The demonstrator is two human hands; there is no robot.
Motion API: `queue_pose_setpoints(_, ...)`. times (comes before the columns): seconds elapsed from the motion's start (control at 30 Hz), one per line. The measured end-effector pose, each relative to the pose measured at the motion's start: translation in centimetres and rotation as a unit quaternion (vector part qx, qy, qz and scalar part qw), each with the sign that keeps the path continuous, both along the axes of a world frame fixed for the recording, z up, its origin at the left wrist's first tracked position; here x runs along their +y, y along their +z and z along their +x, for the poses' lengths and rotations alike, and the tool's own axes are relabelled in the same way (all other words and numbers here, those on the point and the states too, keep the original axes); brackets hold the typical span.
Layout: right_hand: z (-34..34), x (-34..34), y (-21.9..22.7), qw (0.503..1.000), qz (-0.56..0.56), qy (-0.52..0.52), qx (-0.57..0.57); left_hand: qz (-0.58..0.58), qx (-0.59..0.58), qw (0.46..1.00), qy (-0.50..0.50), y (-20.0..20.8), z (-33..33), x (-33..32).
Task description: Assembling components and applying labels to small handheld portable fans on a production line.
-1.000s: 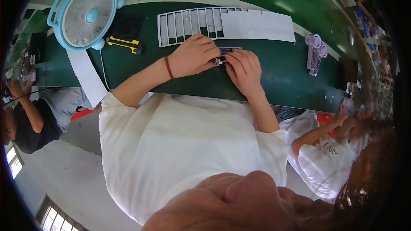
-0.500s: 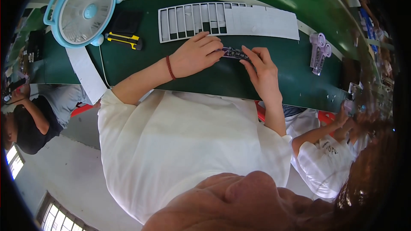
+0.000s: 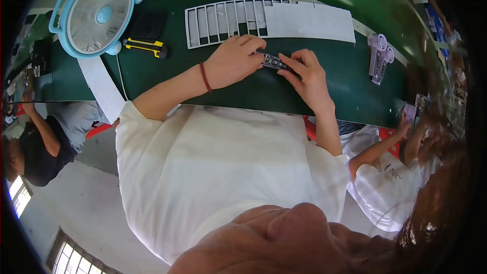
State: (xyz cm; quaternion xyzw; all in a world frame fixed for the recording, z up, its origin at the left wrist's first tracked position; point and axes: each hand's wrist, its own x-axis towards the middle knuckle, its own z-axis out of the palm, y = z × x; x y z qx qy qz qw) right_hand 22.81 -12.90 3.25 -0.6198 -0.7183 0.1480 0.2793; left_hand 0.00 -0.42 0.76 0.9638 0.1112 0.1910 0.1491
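My left hand (image 3: 234, 62), with a red cord round the wrist, is closed on the left end of a small dark circuit board (image 3: 274, 61). The fingers of my right hand (image 3: 308, 77) pinch its other end. The board lies level between both hands, slightly above or on the green table; I cannot tell which. Small pale components show on its upper face, and both ends are hidden by fingers. Just beyond my left hand stands a white slotted divider tray (image 3: 190, 25), with a white cardboard sheet (image 3: 309, 22) over its right part.
A light blue fan (image 3: 104, 15) stands at the far left, near a yellow and black utility knife (image 3: 146, 47) and a white strip (image 3: 103, 89). Purple handheld fans (image 3: 378, 56) lie on the right of the green table (image 3: 218, 100). Other people sit on both sides.
My right hand has shifted slightly left and the board has tilted, its right end lower, with more of its face showing. The left hand has moved little and keeps its hold.
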Motion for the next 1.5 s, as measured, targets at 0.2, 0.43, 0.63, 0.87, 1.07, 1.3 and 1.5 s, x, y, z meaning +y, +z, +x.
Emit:
queue_pose_setpoints(0.2,0.2,0.9,-0.2,0.999,-0.004,0.044,0.025,-0.094,-0.058,0.993,0.028,0.3,-0.1,0.0)
queue_pose_setpoints(0.43,-0.4,1.7,-0.5,0.998,-0.009,0.065,0.016,-0.066,-0.067,0.996,0.001,0.0,0.0,0.1)
queue_pose_setpoints(0.63,-1.2,0.5,-0.8,1.000,0.022,0.011,0.004,-0.018,-0.086,0.996,-0.024,-1.0,-0.3,0.5)
queue_pose_setpoints(0.87,-2.1,-2.9,-5.4,0.990,0.107,-0.048,-0.084,-0.033,-0.066,0.997,-0.035,-0.6,0.2,0.9)
queue_pose_setpoints(1.07,-1.6,-2.2,-3.9,0.988,0.128,-0.031,-0.081,-0.039,-0.066,0.996,-0.044,-0.2,0.5,0.8)
queue_pose_setpoints(1.3,0.2,-2.8,-2.3,0.984,0.150,-0.087,-0.040,-0.203,-0.143,0.969,-0.005,2.1,-1.5,2.0)
queue_pose_setpoints(1.5,11.8,-3.3,-4.3,0.886,0.205,-0.391,-0.142,-0.195,-0.107,0.974,0.049,-1.8,-2.4,2.7)
